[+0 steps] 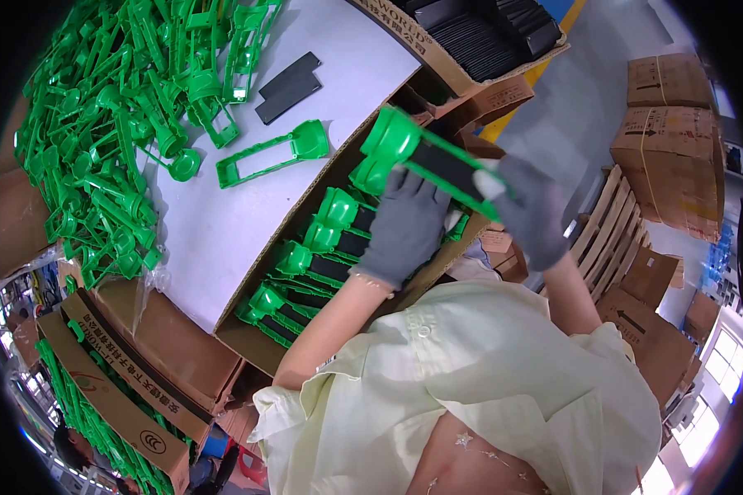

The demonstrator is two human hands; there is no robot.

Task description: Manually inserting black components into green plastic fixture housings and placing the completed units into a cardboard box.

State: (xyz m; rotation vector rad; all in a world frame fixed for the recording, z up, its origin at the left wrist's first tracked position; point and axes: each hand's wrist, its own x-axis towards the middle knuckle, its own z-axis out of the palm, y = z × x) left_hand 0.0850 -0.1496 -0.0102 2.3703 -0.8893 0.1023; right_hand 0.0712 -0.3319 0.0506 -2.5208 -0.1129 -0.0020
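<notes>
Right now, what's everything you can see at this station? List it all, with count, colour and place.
held part: one, green with black insert, in both hands over the open box
finished parts: a row, green and black, inside the open box
loose frames: a large heap, green, upper left on the white table
single frame: one, green, lying alone on the table
black strips: two, on the table
strip box: one, brown, black strips inside, top
stacked cartons: several, brown, right
left hand: grey glove
right hand: grey glove

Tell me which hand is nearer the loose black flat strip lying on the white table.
Left. The left hand is over the open cardboard box, closer to the black strip; the right hand is farther off, past the box's far side.
</notes>
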